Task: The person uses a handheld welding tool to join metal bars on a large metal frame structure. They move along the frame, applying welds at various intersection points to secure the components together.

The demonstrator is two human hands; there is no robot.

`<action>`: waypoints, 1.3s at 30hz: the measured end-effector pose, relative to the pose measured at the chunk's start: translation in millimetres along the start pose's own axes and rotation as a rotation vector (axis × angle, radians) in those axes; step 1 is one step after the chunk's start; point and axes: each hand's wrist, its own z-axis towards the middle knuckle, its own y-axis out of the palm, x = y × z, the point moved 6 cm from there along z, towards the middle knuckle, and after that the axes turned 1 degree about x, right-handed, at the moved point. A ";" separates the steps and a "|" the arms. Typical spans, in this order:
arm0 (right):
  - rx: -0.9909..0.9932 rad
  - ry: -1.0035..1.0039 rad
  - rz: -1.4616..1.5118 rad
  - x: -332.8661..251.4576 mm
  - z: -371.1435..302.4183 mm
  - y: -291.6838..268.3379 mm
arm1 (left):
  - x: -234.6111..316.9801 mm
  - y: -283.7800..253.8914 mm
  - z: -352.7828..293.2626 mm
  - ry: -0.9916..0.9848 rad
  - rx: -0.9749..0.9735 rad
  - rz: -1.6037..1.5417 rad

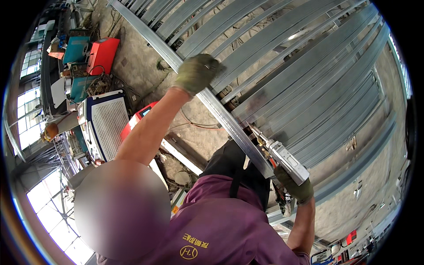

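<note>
My right hand [297, 185], in a green work glove, is wrapped round a silver handheld welding gun [286, 160]. The gun's pointed nozzle slants up and left, its tip close to the metal rail [234, 129] and the slat ends. My left hand [198, 73], gloved alike, is over that same rail farther up, beside the slat ends. Motion smears its fingers, so whether it grips anything does not show. Many long galvanized slats [282, 95] run from the rail toward the upper right, forming a fence-like frame.
To the left stand a white and blue machine with a perforated panel [107, 126], a red case [102, 55] and teal boxes [77, 49]. A red unit [138, 118] and loose cables lie on the concrete floor beside the rail. Another long metal bar [353, 165] lies beyond the slats at right.
</note>
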 end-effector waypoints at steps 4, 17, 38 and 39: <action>-0.037 0.072 0.152 -17.1 15.4 11.9 | 81.6 28.3 12.2 0.082 -0.549 0.254; 0.017 -0.128 0.089 -19.7 65.2 38.4 | 101.9 97.3 36.1 0.360 -0.701 0.520; -0.099 -0.103 0.170 4.7 104.5 46.9 | 106.9 96.9 43.5 0.322 -0.748 0.522; -0.102 -0.087 0.171 5.3 104.8 46.7 | 107.5 96.7 43.6 0.320 -0.745 0.519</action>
